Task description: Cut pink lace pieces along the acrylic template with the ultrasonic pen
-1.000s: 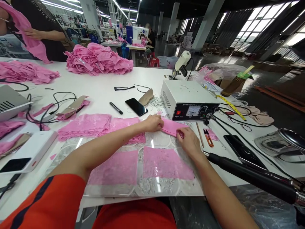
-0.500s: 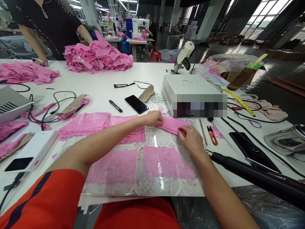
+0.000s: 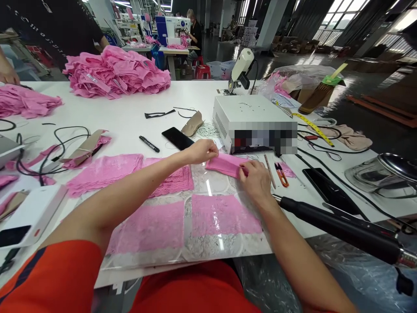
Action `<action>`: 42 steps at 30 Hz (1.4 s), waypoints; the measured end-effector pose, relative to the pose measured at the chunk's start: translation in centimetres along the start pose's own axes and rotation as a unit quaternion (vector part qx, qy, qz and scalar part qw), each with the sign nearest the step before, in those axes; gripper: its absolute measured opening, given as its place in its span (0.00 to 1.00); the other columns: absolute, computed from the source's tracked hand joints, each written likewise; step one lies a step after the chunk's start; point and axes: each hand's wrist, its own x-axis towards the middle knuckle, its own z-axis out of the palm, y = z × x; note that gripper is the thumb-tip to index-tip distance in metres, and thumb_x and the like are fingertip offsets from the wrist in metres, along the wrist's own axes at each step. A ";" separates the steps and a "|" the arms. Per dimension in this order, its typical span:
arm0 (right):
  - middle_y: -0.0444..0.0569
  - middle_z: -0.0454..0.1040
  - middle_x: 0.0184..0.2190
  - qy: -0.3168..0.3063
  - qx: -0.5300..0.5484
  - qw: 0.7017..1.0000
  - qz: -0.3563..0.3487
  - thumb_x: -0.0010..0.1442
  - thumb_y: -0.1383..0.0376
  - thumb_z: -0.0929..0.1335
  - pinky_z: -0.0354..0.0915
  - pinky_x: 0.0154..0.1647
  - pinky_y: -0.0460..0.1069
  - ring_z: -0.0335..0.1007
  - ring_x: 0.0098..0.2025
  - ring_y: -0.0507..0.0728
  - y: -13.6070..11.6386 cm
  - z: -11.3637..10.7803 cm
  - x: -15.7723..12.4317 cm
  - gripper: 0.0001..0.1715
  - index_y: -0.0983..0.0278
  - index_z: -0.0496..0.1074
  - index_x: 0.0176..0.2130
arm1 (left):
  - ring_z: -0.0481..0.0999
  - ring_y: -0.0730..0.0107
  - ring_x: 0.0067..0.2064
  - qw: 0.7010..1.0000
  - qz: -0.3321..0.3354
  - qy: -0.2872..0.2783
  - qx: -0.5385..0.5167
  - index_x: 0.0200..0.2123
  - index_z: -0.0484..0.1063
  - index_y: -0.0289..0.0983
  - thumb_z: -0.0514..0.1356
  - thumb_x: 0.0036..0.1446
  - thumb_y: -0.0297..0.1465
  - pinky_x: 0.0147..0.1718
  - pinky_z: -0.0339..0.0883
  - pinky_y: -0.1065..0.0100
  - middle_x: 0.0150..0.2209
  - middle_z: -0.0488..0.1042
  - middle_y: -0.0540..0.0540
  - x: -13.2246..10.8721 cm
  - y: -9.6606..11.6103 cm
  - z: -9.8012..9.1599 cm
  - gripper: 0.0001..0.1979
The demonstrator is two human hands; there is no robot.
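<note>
A small folded pink fabric piece lies on the clear plastic sheet in front of the white machine box. My left hand pinches its left end with closed fingers. My right hand grips its right end, fingers curled over the cloth. Two flat pink lace pieces lie under the sheet, close to me. A stack of pink lace sits to the left of my left forearm.
A black phone, a marker and red thread snips lie nearby. A black tool handle crosses the right edge. Heaps of pink garments sit at the back, where another person's hand works. Cables trail at left.
Both hands have stayed on the folded pink piece, shifting it slightly left and closer together. The person across the table has moved off to the left.
</note>
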 end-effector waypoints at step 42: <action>0.51 0.74 0.39 -0.010 0.113 0.980 -0.166 0.62 0.70 0.66 0.71 0.45 0.53 0.72 0.43 0.57 2.8 -6.6 -13.3 0.13 0.61 0.70 0.47 | 0.76 0.62 0.41 0.986 0.067 -0.150 0.008 0.40 0.75 0.36 0.65 0.60 0.36 0.40 0.68 0.67 0.39 0.75 0.44 -8.1 12.7 7.7 0.10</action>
